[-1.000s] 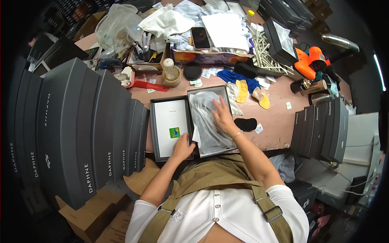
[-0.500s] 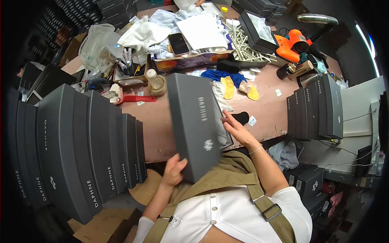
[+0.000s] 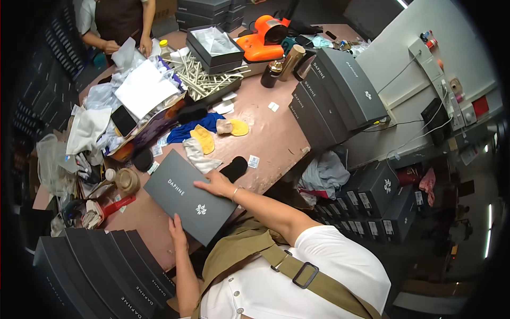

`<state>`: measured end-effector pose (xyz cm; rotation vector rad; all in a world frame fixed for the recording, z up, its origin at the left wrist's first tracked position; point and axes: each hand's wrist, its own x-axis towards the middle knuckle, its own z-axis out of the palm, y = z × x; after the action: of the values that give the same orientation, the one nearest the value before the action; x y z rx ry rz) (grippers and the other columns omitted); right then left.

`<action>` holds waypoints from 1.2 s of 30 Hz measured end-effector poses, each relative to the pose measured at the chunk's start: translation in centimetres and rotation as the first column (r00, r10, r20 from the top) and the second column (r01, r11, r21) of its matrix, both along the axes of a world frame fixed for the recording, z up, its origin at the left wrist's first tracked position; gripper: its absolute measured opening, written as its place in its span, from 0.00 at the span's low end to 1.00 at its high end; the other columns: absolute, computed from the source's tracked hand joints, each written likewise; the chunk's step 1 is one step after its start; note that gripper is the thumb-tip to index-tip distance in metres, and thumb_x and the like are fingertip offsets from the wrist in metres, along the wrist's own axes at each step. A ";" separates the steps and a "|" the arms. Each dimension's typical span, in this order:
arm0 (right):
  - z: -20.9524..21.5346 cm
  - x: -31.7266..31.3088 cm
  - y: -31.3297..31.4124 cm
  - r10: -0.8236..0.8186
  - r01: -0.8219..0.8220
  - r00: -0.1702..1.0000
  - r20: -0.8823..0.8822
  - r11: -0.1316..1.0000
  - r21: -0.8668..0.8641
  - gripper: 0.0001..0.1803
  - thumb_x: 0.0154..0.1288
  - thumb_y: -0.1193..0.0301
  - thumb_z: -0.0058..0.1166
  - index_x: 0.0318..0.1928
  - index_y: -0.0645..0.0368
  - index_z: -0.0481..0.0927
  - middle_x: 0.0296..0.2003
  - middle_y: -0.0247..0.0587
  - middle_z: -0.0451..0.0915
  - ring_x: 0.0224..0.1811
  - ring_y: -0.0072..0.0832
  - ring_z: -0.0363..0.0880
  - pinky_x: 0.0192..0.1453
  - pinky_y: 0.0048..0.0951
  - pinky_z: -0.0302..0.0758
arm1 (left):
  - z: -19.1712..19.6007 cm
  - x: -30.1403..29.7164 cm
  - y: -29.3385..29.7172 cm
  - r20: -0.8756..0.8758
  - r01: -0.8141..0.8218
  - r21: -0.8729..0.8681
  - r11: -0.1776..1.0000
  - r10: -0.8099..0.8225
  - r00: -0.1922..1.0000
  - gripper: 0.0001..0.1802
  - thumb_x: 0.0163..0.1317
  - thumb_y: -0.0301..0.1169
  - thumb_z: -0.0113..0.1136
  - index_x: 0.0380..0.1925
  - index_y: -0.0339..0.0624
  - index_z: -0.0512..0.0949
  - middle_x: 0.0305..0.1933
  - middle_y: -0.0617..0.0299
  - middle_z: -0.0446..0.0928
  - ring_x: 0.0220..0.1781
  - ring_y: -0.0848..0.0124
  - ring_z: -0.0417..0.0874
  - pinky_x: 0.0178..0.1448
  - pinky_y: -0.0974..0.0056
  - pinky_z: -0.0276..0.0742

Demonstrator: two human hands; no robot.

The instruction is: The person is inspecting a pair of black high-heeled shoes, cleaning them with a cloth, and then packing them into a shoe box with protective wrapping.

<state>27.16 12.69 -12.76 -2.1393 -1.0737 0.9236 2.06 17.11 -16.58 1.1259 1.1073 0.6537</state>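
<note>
Flat dark-grey cardboard box (image 3: 190,197): formerly open, lid beside it; now closed, held near table's front edge.

Packing workshop: stacked grey boxes (image 3: 340,90)

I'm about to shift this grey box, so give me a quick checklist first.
1. Lid closed on the grey box: ok.
2. Left hand grips the near edge: ok.
3. Right hand rests flat on top: ok.
4. Box fully on the table: not ok, a corner overhangs.
5. Black pad clear of box: ok.
6. Contents settled: cannot tell.
</note>
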 end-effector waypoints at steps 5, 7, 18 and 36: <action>1.4 0.3 -2.2 0.060 -0.047 0.855 -0.516 0.998 0.038 0.48 0.62 0.42 0.53 0.70 0.65 0.56 0.68 0.60 0.59 0.71 0.42 0.60 0.71 0.31 0.58 | -5.4 -2.2 0.8 -0.031 0.162 -0.021 0.987 -0.162 0.986 0.31 0.70 0.51 0.49 0.54 0.29 0.70 0.54 0.53 0.75 0.55 0.66 0.74 0.61 0.65 0.68; 0.1 0.1 -2.8 0.129 -0.024 0.842 -0.524 0.979 0.203 0.50 0.62 0.43 0.54 0.72 0.64 0.52 0.67 0.60 0.61 0.70 0.41 0.61 0.72 0.30 0.57 | -3.0 -0.5 0.5 0.104 0.079 -0.152 0.985 -0.063 0.993 0.28 0.71 0.50 0.48 0.51 0.32 0.72 0.53 0.54 0.75 0.55 0.67 0.74 0.60 0.63 0.69; 28.1 22.3 -23.0 -0.243 0.493 0.851 -0.466 0.676 0.547 0.34 0.64 0.60 0.55 0.67 0.60 0.63 0.64 0.43 0.65 0.66 0.32 0.62 0.69 0.33 0.60 | 18.6 17.6 -2.4 0.461 0.491 0.505 0.709 -0.703 0.541 0.40 0.62 0.35 0.60 0.70 0.37 0.55 0.64 0.48 0.69 0.55 0.66 0.78 0.59 0.61 0.74; 32.2 59.6 -38.5 -0.268 0.534 0.191 0.944 0.836 0.129 0.24 0.72 0.60 0.39 0.49 0.69 0.79 0.44 0.56 0.82 0.47 0.38 0.80 0.53 0.36 0.74 | 13.7 6.2 -4.1 -0.138 0.515 0.533 0.671 -0.531 0.836 0.25 0.59 0.33 0.65 0.56 0.38 0.74 0.49 0.49 0.77 0.45 0.61 0.81 0.51 0.62 0.77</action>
<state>86.73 -25.80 19.40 -3.0106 -0.7022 -0.7241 8.23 13.05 -2.86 1.8447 0.5031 0.5293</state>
